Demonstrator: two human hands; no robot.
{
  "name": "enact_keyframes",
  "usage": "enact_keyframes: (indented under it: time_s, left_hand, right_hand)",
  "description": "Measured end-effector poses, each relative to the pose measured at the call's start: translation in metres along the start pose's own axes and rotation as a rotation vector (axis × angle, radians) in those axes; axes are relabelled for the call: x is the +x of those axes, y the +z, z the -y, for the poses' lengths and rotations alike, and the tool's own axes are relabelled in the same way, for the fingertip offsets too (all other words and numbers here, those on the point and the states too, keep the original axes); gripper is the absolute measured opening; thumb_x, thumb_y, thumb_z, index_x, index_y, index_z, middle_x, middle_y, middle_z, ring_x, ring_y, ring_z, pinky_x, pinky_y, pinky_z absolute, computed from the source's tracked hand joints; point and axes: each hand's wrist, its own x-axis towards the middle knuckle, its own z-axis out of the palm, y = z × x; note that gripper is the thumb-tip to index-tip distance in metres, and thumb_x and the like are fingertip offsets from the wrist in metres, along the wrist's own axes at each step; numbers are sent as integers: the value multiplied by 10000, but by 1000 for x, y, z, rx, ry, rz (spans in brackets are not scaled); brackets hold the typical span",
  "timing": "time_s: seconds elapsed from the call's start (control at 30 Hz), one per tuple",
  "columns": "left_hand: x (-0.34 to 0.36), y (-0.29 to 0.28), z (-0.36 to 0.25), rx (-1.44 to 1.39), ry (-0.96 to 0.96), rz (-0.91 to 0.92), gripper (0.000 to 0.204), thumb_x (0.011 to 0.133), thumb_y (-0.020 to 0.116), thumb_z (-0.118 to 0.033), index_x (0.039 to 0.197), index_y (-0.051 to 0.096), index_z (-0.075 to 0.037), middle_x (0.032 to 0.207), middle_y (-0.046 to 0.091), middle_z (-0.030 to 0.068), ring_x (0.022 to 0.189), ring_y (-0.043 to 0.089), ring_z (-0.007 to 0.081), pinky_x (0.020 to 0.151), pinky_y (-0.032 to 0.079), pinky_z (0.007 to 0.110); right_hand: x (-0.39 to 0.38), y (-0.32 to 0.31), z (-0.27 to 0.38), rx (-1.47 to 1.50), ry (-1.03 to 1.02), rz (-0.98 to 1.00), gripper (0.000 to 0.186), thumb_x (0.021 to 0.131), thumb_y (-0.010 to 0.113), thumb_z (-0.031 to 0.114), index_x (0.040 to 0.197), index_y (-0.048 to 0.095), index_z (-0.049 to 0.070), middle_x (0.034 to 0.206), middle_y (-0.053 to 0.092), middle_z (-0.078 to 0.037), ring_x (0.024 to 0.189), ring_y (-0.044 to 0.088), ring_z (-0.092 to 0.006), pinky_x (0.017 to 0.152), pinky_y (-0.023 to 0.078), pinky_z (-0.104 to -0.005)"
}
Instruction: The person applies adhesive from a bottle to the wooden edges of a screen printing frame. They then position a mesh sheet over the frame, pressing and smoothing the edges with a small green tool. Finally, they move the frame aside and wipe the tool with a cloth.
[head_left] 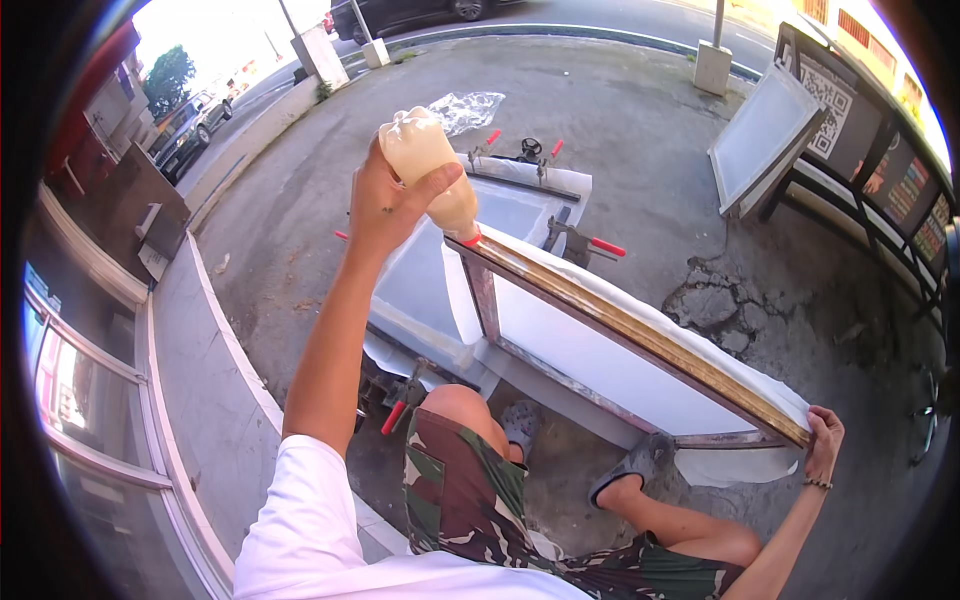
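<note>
My left hand (382, 212) is wrapped round a plastic bottle (428, 158) full of cream-coloured liquid. The bottle is tipped upside down, its red cap against the far end of the upper edge of a wooden frame (640, 337). That frame stands on its side, with white fabric (575, 330) across it and loose cloth hanging past its edges. At the near right corner, my right hand (824, 442) grips the frame and cloth between fingers and thumb. Under the frame's far end lies a flat white screen (420, 275) with clamps (590, 243) around it.
Crumpled clear plastic (468, 112) lies on the concrete beyond the clamps. A white framed panel (765, 135) leans against a dark sign stand (880, 160) at right. Cracked concrete (715, 300) is right of the frame. Along the left runs a glass-fronted wall (100, 400). Cars stand beyond.
</note>
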Motion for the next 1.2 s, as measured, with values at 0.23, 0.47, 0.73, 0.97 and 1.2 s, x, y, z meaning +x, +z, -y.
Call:
enact_keyframes:
  time_s: [0.23, 0.47, 0.73, 0.97, 1.2]
  left_hand:
    - [5, -17, 4, 39, -21, 0, 535, 821, 804, -221, 1234, 548, 4, 1076, 660, 94, 985, 651, 166, 871, 521, 313]
    - [10, -22, 11, 78, -6, -26, 528, 814, 811, -214, 1222, 551, -3, 1079, 661, 92, 994, 649, 166, 886, 513, 317]
    - [1, -21, 7, 179, 35, 71, 599, 779, 831, -350, 1202, 542, -40, 1036, 718, 140, 941, 724, 244, 813, 575, 363]
    - [-2, -38, -2, 329, 141, 335, 571, 787, 805, -339, 1180, 507, -53, 972, 720, 185, 883, 732, 322, 792, 571, 410]
    - [-101, -107, 93, 565, -417, 652, 664, 701, 869, -370, 1160, 533, -28, 1030, 703, 196, 957, 699, 326, 829, 535, 412]
  right_hand:
    - [-6, 4, -5, 29, -7, -6, 168, 806, 735, 60, 954, 709, -16, 865, 671, -25, 796, 605, -106, 771, 481, -244]
    - [-4, 4, 3, 27, -26, 3, 160, 811, 734, 64, 949, 710, -14, 860, 667, -18, 799, 598, -103, 769, 476, -236]
    - [-2, 2, -1, 19, -30, 2, 153, 811, 742, 67, 946, 716, 1, 865, 671, -16, 804, 598, -100, 776, 474, -233]
    - [-4, 4, 4, 21, -34, 3, 166, 813, 738, 75, 953, 715, -11, 862, 675, -24, 798, 604, -105, 775, 479, -242]
    - [-5, -4, 2, -28, -39, 45, 184, 838, 741, 86, 993, 708, -8, 907, 675, -30, 844, 615, -113, 800, 484, -251]
